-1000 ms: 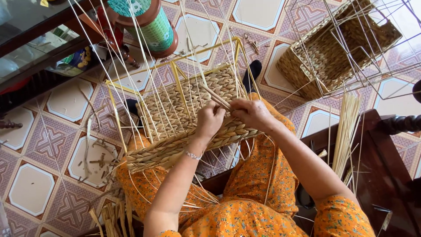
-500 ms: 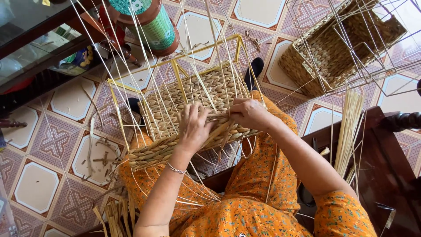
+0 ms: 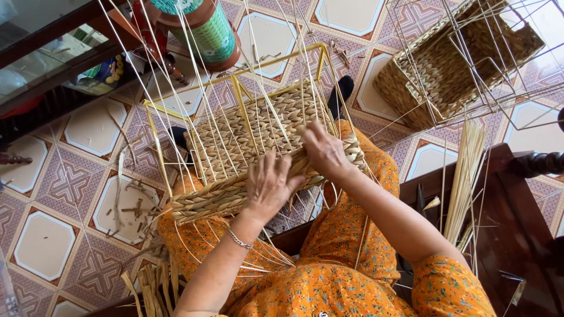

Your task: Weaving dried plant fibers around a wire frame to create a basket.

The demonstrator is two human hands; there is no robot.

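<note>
Left hand (image 3: 269, 186) lies palm-down, fingers spread, on the half-woven basket (image 3: 247, 147) across the lap, while the right hand (image 3: 325, 151), at its two o'clock, pinches a pale strand on the rim, which runs eight to two.

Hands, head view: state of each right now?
Left hand: open, palm pressed flat on the half-woven basket, gripping nothing.
Right hand: fingers curled over the basket's woven near edge; what they pinch cannot be told.
</note>
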